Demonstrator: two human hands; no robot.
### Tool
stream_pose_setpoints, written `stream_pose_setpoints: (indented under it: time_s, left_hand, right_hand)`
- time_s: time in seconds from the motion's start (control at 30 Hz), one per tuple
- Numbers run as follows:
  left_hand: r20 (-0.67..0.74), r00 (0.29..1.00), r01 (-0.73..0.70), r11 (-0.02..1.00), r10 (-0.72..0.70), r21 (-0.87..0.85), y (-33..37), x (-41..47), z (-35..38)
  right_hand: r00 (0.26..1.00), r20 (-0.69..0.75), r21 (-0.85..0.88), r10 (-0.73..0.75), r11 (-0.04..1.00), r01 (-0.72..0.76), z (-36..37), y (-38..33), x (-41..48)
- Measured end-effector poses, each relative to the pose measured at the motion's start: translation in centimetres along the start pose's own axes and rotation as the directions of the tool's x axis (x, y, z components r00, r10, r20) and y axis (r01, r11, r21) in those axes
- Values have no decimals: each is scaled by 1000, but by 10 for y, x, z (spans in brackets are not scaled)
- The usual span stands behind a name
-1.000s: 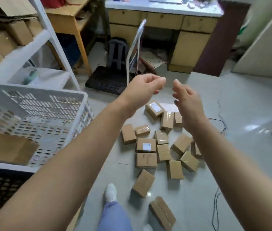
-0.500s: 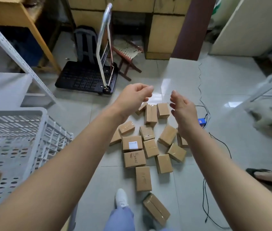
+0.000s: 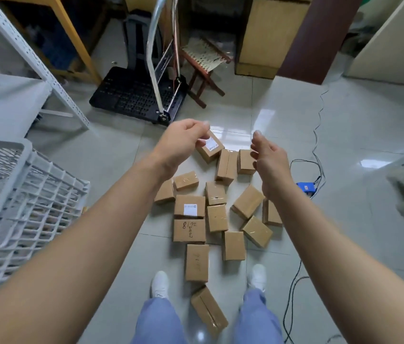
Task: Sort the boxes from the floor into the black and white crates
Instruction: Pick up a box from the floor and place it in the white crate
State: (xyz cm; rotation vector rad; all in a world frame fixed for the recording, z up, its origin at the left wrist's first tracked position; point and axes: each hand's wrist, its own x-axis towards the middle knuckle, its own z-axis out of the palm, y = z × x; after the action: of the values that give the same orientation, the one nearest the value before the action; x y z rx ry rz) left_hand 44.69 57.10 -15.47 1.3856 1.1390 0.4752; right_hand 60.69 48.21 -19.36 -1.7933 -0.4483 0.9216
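My two hands were stretched out in front of me and both were empty. The left hand (image 3: 183, 142) had its fingers loosely curled with the thumb near the fingertips, pinching nothing. The right hand (image 3: 269, 161) was relaxed, its fingers almost straight, and a gap was between the two hands. The boxes (image 3: 189, 230) lay scattered on the floor (image 3: 344, 135) below and behind my hands, close together and many of them touching, and I touched none. A box with a white label (image 3: 210, 148) showed just under my left fingertips, but I judged that it lay on the floor and was apart from the hand. The white crate (image 3: 29, 184) stood to the left of my left arm. The black crate I could not see in this view. I judged that the step in hand was to reach down for the next box. To do it well, I should bend lower and choose one box that lies free at the edge of the heap. I should hold it by two opposite sides and lift it straight up, so that its neighbours do not slide. I should also read its label or writing before I choose the crate. A black cable (image 3: 317, 135) and a small blue device (image 3: 306, 188) lay to the right of my right hand, so I should keep away from them.
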Motion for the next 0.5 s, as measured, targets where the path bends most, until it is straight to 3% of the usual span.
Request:
stream_pose_setpoints:
  time_s: [0.13, 0.3, 0.5]
  left_hand:
    - [38, 999, 39, 997, -36, -64, -4, 21, 80]
    - [174, 980, 107, 993, -95, -58, -4, 64, 199]
    - [325, 939, 92, 992, -117, 91, -35, 129, 293]
  right_hand:
    - [1000, -18, -21, 13, 1000, -14, -65, 8, 42]
    - [980, -166, 14, 113, 994, -113, -162, 39, 93]
    - [924, -296, 57, 243, 970, -237, -227, 114, 143]
